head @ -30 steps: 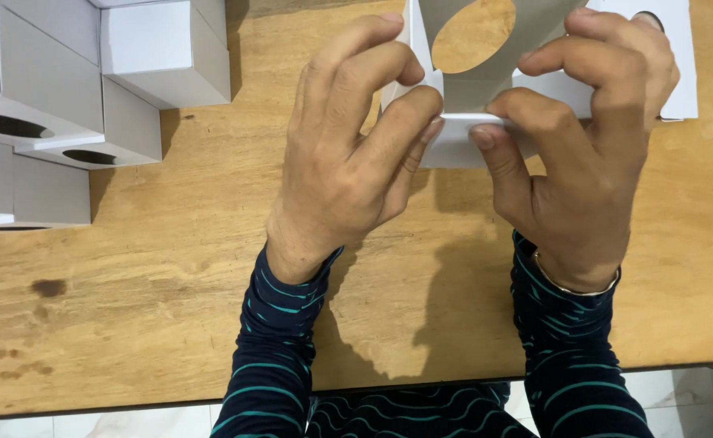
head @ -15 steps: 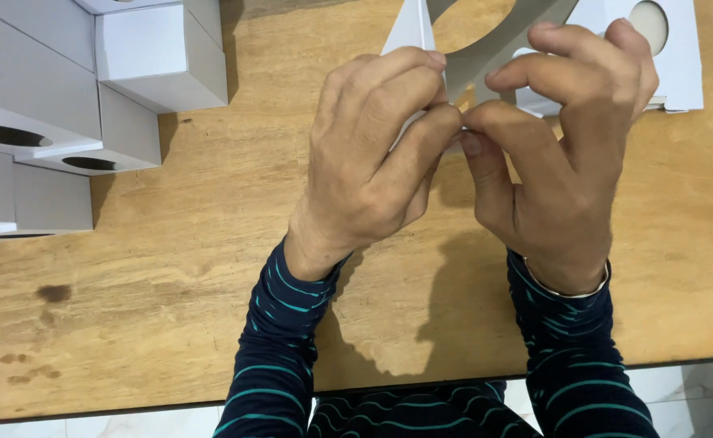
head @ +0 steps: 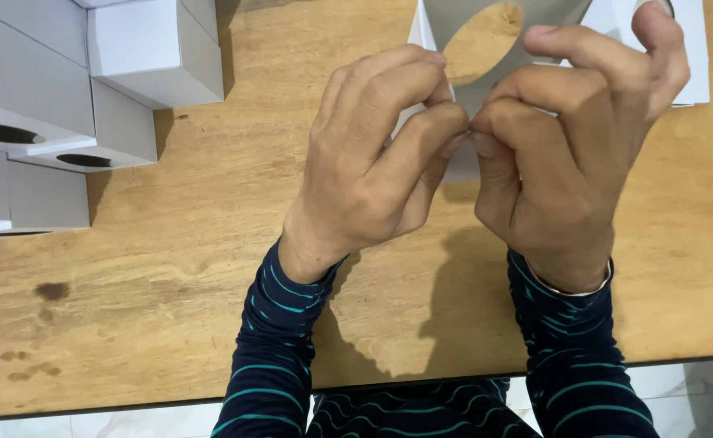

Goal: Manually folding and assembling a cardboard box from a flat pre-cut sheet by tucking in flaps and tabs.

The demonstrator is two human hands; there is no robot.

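From the head camera, looking straight down, both hands meet over a wooden table (head: 170, 243) and work on one piece of folded cardboard.

The left hand (head: 372, 162) is curled, its fingers (head: 389, 85) bent over the near left edge of a grey-and-white cardboard blank (head: 494, 77) with an oval cut-out through which the tabletop shows. Its thumb presses toward the right hand, so the hand is closed in a pinch on the card.

The right hand (head: 575, 154) is curled the same way, thumb and forefinger nipping the lower edge of the same blank where the two hands touch. Its other fingers arch over the card's right side, reaching up toward the top of the frame. A thin metal bangle (head: 571, 285) circles the right wrist. Both forearms wear dark navy sleeves (head: 279, 349) with teal stripes.

The blank is held just above the table at the upper middle of the view, partly cut off by the top edge. Behind it, at the upper right, lies a flat white card sheet (head: 693, 57) on the table, partly hidden by the right hand.

At the upper left stands a cluster of finished white boxes (head: 141, 53), stacked close together; two of them show dark oval openings facing this way. They sit well apart from the hands.

A dark stain (head: 52, 290) marks the wood at lower left.
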